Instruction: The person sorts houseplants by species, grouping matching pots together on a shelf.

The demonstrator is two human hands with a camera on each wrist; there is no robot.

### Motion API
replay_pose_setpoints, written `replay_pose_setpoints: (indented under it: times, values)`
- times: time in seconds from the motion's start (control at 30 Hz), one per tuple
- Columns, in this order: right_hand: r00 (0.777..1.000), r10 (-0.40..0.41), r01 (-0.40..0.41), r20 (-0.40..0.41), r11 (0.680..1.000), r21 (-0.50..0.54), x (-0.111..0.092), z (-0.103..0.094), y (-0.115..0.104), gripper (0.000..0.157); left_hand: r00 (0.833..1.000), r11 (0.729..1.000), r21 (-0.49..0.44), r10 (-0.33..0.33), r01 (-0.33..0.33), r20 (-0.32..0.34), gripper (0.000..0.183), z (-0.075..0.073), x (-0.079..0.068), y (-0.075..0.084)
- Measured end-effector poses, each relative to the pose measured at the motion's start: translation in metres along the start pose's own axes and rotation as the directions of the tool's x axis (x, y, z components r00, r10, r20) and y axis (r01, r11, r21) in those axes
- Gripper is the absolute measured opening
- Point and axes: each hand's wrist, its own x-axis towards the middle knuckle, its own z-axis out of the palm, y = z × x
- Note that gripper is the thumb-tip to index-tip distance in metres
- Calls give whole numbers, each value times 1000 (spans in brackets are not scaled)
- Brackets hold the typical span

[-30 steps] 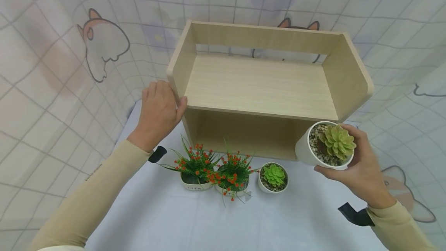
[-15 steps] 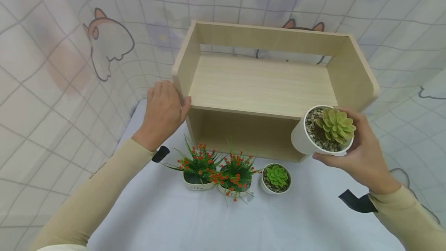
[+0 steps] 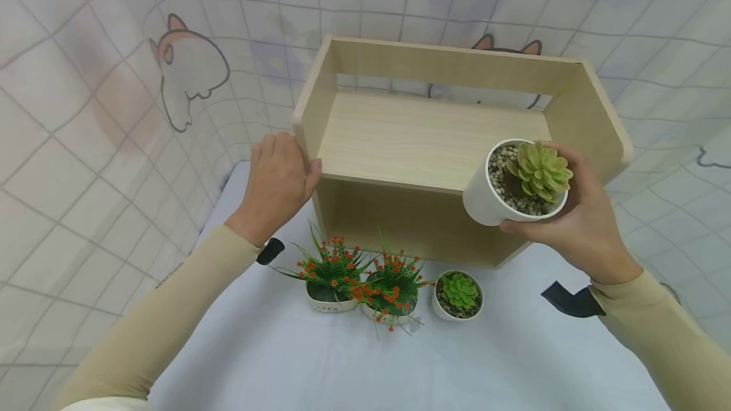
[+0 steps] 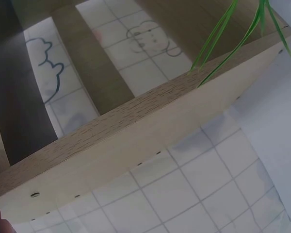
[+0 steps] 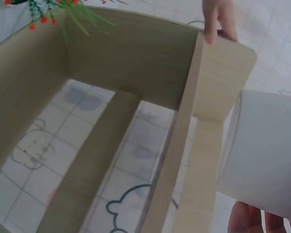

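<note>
A white potted succulent (image 3: 484, 200) with a pale green rosette hangs tilted before the right part of the wooden two-tier shelf (image 3: 417, 138). My right hand (image 3: 591, 227) grips the pot from the right side, its thumb across the front. In the right wrist view the pot's plain wall (image 5: 266, 150) shows, with fingertips (image 5: 257, 218) under it. At the shelf's left side panel, my left hand (image 3: 276, 182) holds the front edge, thumb inside and fingers along the outer face. Only a few left fingertips (image 4: 2, 224) appear in the left wrist view.
Two pots of red-flowered plants (image 3: 331, 303) (image 3: 394, 316) and a small green succulent (image 3: 459, 295) stand on the white-covered table (image 3: 342, 366) before the shelf. A grid-patterned curtain (image 3: 188, 208) hangs behind and at both sides. The lower compartment (image 3: 394, 214) lies in shade.
My right hand has raised the potted succulent and brought it left, from below the upper board's front edge to overlapping that board. My left hand keeps its hold on the shelf's side panel.
</note>
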Motion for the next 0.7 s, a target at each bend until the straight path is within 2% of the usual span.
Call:
replay_pose_setpoints:
  times: [0.2,0.27,0.33,0.47,0.63,0.7]
  values:
    - [1000,-9,10,-3,992,127,20,10,-7,109,1000,1000,-3,-7,7,11,30,1,0,0]
    - [1000,-16,15,3,976,219,26,12,-8,107,1000,1000,0,-10,10,14,31,1,1,1]
    - [999,-31,29,5,963,267,30,14,-9,106,1000,1000,0,-7,7,12,30,2,2,3]
    - [999,-36,31,13,964,265,38,19,-10,104,1000,1000,13,4,-4,9,30,3,3,5]
    - [999,28,-33,35,986,164,48,26,-11,100,1000,1000,26,13,-13,13,30,2,3,6]
    - [998,39,-47,47,986,161,53,30,-10,99,1000,999,31,13,-14,14,30,2,3,6]
